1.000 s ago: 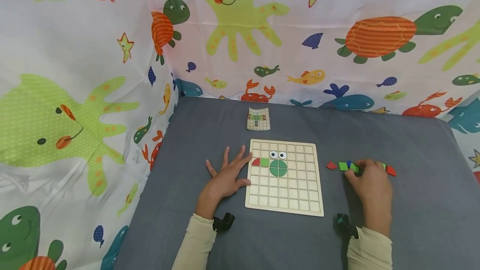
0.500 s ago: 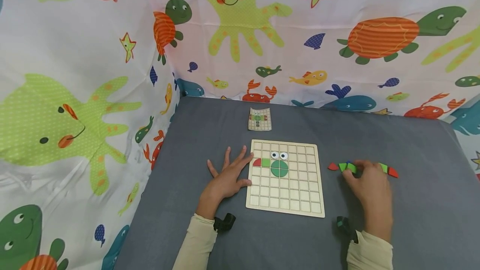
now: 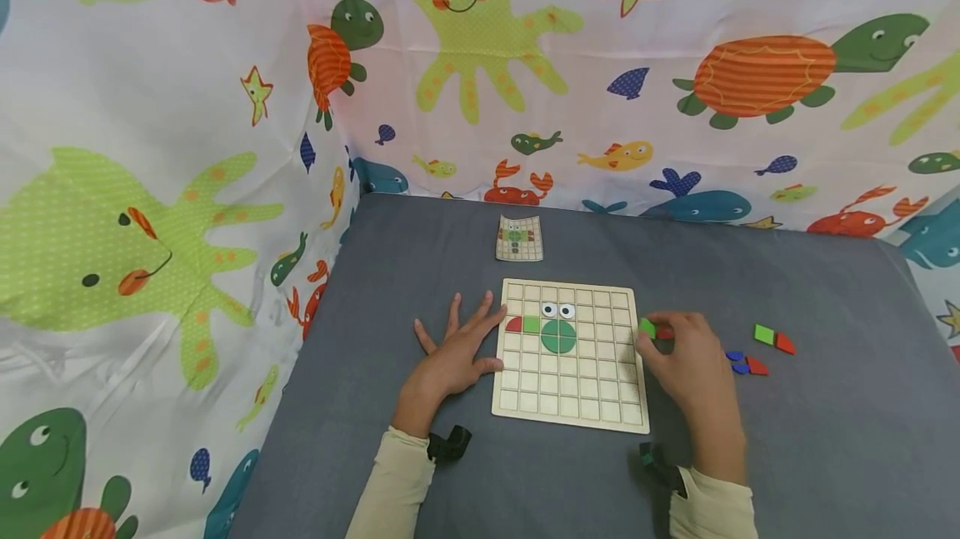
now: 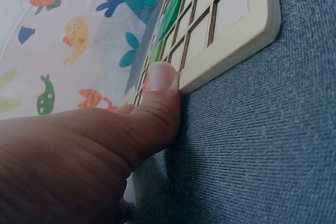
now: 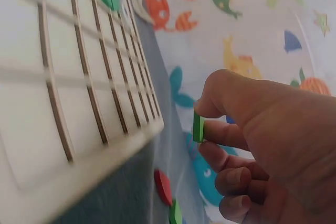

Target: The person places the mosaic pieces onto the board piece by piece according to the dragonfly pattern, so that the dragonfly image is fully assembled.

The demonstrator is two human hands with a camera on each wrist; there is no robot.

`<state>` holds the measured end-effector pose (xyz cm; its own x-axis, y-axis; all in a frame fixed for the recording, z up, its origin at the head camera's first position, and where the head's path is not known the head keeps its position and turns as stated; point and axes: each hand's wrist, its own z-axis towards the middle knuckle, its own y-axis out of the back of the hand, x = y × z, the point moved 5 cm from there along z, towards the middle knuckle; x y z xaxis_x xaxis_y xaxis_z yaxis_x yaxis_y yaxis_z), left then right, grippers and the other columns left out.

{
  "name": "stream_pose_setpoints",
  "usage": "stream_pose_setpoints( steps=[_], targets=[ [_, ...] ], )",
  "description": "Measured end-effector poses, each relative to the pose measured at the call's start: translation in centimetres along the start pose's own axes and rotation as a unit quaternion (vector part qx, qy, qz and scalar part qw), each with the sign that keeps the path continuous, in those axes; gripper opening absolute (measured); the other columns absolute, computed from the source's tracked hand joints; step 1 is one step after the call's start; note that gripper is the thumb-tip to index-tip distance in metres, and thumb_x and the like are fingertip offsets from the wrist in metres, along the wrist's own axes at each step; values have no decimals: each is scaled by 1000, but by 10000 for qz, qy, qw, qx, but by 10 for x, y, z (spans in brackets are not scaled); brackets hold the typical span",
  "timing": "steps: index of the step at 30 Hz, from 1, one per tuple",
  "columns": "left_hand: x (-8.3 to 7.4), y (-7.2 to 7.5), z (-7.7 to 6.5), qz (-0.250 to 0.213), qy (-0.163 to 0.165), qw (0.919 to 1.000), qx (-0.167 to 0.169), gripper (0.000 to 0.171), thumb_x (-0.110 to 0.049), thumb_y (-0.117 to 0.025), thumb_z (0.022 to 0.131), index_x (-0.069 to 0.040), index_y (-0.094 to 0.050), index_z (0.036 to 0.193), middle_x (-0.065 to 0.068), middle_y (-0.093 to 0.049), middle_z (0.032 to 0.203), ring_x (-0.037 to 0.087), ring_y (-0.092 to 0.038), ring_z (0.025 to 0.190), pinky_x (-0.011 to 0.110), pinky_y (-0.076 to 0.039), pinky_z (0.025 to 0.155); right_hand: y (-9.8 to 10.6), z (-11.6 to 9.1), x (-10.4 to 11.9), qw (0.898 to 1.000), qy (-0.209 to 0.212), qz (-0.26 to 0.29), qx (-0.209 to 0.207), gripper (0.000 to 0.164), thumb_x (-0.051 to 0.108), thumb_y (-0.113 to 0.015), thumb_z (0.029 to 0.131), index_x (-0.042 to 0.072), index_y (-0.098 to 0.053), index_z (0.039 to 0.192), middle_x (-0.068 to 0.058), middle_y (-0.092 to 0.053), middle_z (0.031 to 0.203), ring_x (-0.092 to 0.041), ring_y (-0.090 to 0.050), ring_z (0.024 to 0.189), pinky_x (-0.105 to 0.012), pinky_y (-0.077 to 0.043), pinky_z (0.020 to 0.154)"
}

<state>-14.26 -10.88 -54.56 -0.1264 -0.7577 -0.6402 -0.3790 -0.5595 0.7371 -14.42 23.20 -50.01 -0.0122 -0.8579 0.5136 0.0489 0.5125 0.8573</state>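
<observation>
A square wooden grid board (image 3: 600,406) lies flat on the grey cloth. In its upper left part sit a red rounded piece (image 3: 513,324), a light green square tile (image 3: 531,325), a dark green circle (image 3: 558,346) and two eye pieces (image 3: 549,310). With fingers spread, my left hand (image 3: 448,366) rests at the board's left edge, its thumb (image 4: 160,85) touching the rim. Just off the board's right edge, my right hand (image 3: 693,368) pinches another green square tile (image 5: 198,127) between thumb and fingers, held above the cloth.
Past the right hand lie a green tile (image 3: 763,334), red pieces (image 3: 784,344) and small blue pieces (image 3: 735,355). A red piece (image 3: 664,332) shows behind the right fingers. Behind the board is a small pattern card (image 3: 519,252). A printed curtain (image 3: 465,156) hangs at the back and left.
My right hand has picked up a green square tile from the row of loose pieces and moved left to the board's edge, uncovering blue and red pieces. The left hand stays put.
</observation>
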Motion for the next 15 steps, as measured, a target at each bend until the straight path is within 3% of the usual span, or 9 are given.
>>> stream_pose_setpoints(
  steps=[9, 15],
  targets=[
    [0, -1, 0, 25, -5, 10000, -1, 88, -37, -75, 94, -34, -30, 169, -7, -10, 178, 36, 16, 162, 82, 29, 106, -23, -4, 34, 9971, 585, 362, 326, 36, 28, -68, 101, 6, -73, 129, -22, -63, 134, -43, -67, 114, -65, -57, 87],
    [1, -1, 0, 54, -15, 10000, 3, 88, -39, -74, 94, -35, -29, 169, -9, -9, 178, 35, 17, 162, 81, 30, 106, -37, -8, 59, 9926, 1112, 470, 147, 30, 29, -74, 98, 12, -77, 122, -9, -67, 123, -33, -71, 97, -52, -61, 73]
  ],
)
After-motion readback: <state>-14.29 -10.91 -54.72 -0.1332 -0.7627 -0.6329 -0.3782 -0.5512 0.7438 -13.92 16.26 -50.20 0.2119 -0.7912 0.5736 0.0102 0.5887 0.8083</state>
